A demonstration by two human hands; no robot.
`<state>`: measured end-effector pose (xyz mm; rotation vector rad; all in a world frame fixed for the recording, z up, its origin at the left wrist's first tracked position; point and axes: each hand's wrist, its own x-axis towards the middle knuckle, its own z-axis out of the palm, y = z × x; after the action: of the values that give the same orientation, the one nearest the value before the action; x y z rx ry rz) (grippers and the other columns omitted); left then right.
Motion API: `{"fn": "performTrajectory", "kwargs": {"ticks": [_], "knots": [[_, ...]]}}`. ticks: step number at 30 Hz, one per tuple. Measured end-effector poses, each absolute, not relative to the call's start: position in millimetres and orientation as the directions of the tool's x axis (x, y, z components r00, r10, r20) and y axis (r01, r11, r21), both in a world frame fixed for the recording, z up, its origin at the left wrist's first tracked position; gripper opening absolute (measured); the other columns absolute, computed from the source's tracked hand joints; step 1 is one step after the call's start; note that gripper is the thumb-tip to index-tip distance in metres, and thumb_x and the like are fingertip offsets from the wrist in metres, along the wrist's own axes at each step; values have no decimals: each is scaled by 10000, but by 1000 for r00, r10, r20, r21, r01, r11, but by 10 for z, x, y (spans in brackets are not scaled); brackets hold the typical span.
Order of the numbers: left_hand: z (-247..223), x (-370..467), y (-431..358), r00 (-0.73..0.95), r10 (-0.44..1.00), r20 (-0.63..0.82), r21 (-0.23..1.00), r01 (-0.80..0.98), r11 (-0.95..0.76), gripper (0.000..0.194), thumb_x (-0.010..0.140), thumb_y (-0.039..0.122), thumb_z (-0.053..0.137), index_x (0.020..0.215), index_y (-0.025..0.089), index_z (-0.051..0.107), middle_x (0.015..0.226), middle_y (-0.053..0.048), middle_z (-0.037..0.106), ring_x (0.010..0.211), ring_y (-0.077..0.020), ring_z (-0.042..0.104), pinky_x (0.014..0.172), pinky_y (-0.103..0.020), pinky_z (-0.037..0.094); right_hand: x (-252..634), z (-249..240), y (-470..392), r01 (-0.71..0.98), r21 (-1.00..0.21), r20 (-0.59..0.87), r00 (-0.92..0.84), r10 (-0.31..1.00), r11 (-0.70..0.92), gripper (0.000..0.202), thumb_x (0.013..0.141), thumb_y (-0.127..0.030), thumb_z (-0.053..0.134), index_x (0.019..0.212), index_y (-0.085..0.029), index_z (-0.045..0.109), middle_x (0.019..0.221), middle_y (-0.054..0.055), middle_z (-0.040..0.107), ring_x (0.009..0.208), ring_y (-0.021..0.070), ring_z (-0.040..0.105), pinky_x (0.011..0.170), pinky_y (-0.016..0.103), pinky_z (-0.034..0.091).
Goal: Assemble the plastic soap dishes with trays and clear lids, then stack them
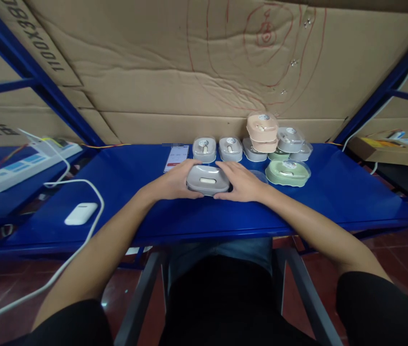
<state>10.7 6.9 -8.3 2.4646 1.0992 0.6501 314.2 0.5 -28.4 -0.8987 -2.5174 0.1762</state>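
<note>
Both hands hold a small grey lidded box [208,180], which looks like a soap box, just above or on the blue table near its front middle. My left hand [177,180] is closed round its left end, thumb and fingers on the near and far sides. My right hand [241,181] grips the right end in the same way. The clear lid has a pale oblong piece in its middle. Behind my right hand shows part of a clear lid-like thing [260,176], mostly hidden. A green lidded box [288,173] stands to the right of it.
Two grey lidded boxes [204,150] stand behind my hands, beside a phone [177,158]. Several more are stacked at the back right, with peach boxes [262,129] on top. A white earphone case [81,214] and white cable [97,218] lie at left. Cardboard [146,86] closes the back.
</note>
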Motion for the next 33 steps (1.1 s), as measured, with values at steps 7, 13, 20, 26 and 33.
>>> {"fn": "performTrajectory", "kwargs": {"ticks": [7,13,20,26,33], "knots": [[-28,52,61,581,773,255,505,602,-619,1141,651,584,1035,1627,256,542,1635,-177,651,1461,-460,653,1244,-591,525,3109,-401,65,521,-347,408,-666,625,780,1039,942,-744,814,1731,-197,415,1679,273,590,1519,487,615,1242,744,521],[-28,33,78,594,771,230,529,589,-611,1175,636,552,1037,1647,261,514,1541,-169,707,1358,-439,720,1154,-568,585,3142,-382,51,482,-363,421,-678,602,797,981,994,-766,744,1723,-198,415,1710,268,561,1548,459,598,1271,704,520],[-41,44,113,571,777,267,610,523,-595,1115,675,556,1008,1630,254,518,1630,-172,635,1483,-456,635,1257,-605,526,3160,-354,4,456,-379,473,-652,592,805,863,1064,-737,642,1702,-208,402,1676,257,561,1542,446,580,1281,693,507],[-49,42,126,551,774,313,642,478,-600,1104,699,576,1004,1628,231,516,1651,-186,606,1528,-470,595,1309,-603,489,3166,-349,-38,452,-386,491,-637,594,804,827,1094,-743,588,1706,-224,388,1616,233,546,1523,420,570,1280,653,522],[-110,40,159,579,768,273,681,448,-579,1104,694,552,1019,1620,229,512,1545,-168,693,1426,-453,677,1230,-597,566,3181,-354,-25,464,-392,508,-611,607,795,758,1103,-757,558,1689,-285,467,1563,180,537,1460,398,594,1228,641,568]]}}
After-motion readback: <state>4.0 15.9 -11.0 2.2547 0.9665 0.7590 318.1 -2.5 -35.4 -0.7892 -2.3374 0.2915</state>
